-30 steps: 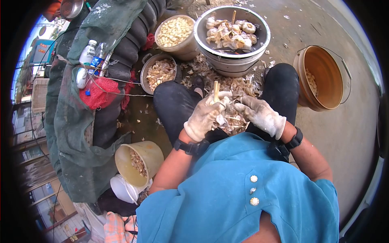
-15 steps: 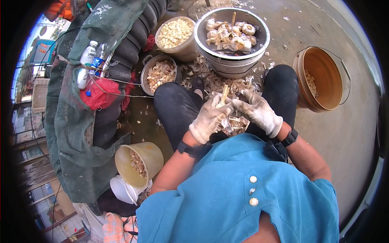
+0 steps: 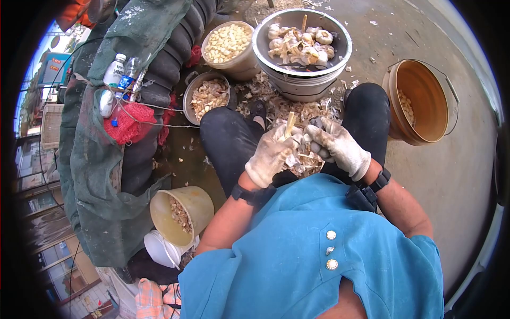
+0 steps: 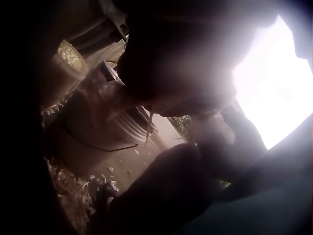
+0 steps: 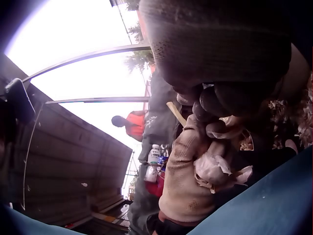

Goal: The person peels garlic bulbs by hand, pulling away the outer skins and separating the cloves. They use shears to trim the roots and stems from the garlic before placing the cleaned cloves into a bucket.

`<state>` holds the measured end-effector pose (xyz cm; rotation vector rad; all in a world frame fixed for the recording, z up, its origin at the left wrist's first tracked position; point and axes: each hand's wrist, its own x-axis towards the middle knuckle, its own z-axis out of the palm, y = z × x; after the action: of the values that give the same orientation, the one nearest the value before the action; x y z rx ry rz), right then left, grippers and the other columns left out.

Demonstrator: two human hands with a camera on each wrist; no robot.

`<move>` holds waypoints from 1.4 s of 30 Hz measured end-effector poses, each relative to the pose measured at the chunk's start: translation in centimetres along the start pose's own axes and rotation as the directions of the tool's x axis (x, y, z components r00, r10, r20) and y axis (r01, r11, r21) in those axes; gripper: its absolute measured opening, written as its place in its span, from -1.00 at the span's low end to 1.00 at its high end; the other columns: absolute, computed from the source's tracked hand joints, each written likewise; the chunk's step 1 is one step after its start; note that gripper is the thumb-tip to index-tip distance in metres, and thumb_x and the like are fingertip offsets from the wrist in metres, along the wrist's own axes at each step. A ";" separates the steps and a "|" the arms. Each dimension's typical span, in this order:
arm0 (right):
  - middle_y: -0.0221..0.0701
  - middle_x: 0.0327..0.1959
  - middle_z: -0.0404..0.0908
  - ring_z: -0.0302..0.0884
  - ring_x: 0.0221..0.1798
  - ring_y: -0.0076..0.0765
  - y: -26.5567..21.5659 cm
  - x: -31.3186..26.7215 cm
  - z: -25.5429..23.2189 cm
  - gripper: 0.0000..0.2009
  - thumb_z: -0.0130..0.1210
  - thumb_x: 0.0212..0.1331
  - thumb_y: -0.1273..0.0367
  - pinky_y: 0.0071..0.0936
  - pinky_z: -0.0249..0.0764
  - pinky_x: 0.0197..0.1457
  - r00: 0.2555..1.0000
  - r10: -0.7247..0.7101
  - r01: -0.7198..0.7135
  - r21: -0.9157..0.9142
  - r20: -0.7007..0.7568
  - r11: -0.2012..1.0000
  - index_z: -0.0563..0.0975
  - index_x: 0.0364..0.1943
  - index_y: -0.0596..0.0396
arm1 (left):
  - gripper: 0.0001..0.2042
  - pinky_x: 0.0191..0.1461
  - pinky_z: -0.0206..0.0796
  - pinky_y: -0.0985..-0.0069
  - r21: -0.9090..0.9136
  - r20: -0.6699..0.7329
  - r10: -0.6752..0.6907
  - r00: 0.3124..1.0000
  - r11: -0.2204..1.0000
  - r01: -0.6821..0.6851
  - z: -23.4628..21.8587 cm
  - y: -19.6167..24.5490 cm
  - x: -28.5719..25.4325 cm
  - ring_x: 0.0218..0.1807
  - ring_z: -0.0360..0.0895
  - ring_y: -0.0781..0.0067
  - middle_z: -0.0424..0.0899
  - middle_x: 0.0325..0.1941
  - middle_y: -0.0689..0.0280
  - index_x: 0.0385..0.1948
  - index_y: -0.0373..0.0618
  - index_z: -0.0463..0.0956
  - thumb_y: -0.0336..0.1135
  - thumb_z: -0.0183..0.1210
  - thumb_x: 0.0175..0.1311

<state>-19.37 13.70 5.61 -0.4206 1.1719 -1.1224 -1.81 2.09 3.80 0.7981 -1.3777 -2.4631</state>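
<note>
Both hands wear whitish knit gloves and meet between the knees. My left hand grips a garlic bulb by its neck; the pale cut stem sticks up past the fingers. Loose white skin hangs off the bulb in the right wrist view. My right hand has its fingers curled in against the garlic, with fingertips and thumb pinching at its side. Dark shadow covers much of the right palm in the right wrist view. Only a dark shape of the left hand shows in the left wrist view.
A metal basin of garlic bulbs rests on a bucket ahead. Beside it stand a tub of peeled cloves and a pot of skins. An orange-brown bucket is right, a tipped cream bucket left. Skins litter the floor.
The right hand moved in to the garlic, then drew slightly away with its fingers more curled. The left hand kept its hold while the stem's tilt shifted a little.
</note>
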 end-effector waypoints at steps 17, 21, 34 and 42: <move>-0.60 -0.41 0.45 0.18 -0.54 -0.80 0.0 0.1 0.4 -0.73 0.15 0.30 0.20 -0.75 0.09 -0.53 0.996 -0.074 0.081 -0.183 0.045 0.980 0.44 -0.11 0.05 | -0.71 -0.15 0.38 0.65 -0.131 0.133 -0.030 0.991 0.990 0.048 -0.6 -0.4 -0.1 -0.25 0.53 0.51 0.54 -0.27 0.34 -0.16 -0.22 0.45 -0.19 0.21 0.29; -0.60 -0.44 0.42 0.14 -0.56 -0.77 1.0 0.0 -0.3 -0.73 0.12 0.31 0.24 -0.72 0.05 -0.56 0.988 -0.066 0.044 0.154 0.140 0.987 0.44 -0.05 0.09 | -0.74 -0.18 0.39 0.63 -0.418 0.324 -0.027 0.946 0.893 0.168 -1.4 -0.8 0.2 -0.25 0.51 0.50 0.54 -0.25 0.34 -0.15 -0.21 0.45 -0.23 0.21 0.30; -0.56 -0.35 0.40 0.13 -0.57 -0.77 -3.9 -3.9 -7.2 -0.63 0.06 0.35 0.22 -0.80 0.04 -0.62 0.921 -0.257 0.348 0.322 -0.293 0.880 0.38 0.11 0.11 | -0.59 -0.34 0.40 0.64 -0.542 0.051 -0.019 0.999 0.840 0.044 -1.2 -0.5 0.6 -0.39 0.50 0.55 0.57 -0.28 0.35 -0.04 -0.17 0.46 0.02 0.08 0.38; -0.48 -0.36 0.51 0.10 -0.63 -0.81 -3.2 -5.6 -12.9 -0.59 0.07 0.37 0.17 -0.84 0.07 -0.70 0.754 -0.352 0.631 0.463 -0.555 0.622 0.43 0.05 0.26 | -0.36 -0.45 0.31 0.69 -0.163 0.066 0.002 0.998 0.987 0.009 0.8 1.4 0.5 -0.50 0.45 0.58 0.63 -0.38 0.17 0.12 -0.21 0.35 0.22 -0.40 0.48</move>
<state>-32.08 20.58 5.89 0.0441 0.9579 -2.1146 -2.75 1.71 5.14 0.6896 -1.1758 -2.5858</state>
